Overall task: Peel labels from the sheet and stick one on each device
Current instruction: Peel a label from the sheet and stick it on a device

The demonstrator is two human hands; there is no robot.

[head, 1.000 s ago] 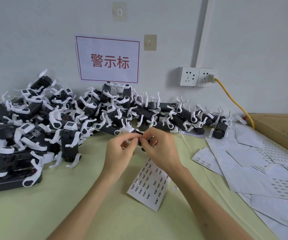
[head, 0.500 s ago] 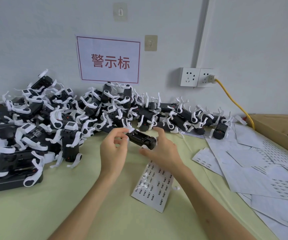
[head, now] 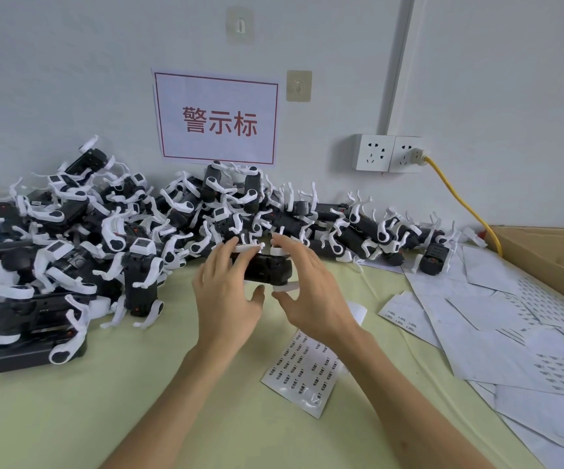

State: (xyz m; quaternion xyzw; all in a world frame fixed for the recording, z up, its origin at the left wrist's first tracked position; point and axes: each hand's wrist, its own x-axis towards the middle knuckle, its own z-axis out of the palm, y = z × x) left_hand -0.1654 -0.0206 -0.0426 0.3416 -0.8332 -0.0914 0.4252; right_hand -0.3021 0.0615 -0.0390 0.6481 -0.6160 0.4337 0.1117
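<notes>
A black device with white clips [head: 267, 270] is held above the green table between both hands. My left hand [head: 228, 292] grips its left end, fingers over the top and thumb beneath. My right hand [head: 311, 292] grips its right end the same way. The label sheet [head: 302, 367] lies flat on the table just below my right wrist, printed with several small labels. A big pile of the same black-and-white devices [head: 111, 238] fills the left and back of the table.
Used backing sheets [head: 497, 336] are spread over the right of the table. A cardboard box [head: 544, 252] stands at the far right edge. A yellow cable [head: 456, 194] runs from the wall sockets [head: 390, 154] down toward the box. A red-lettered sign [head: 218, 120] hangs on the wall.
The hands went from pinching at a device close together to holding it by both ends. The device has turned level and moved forward toward the pile.
</notes>
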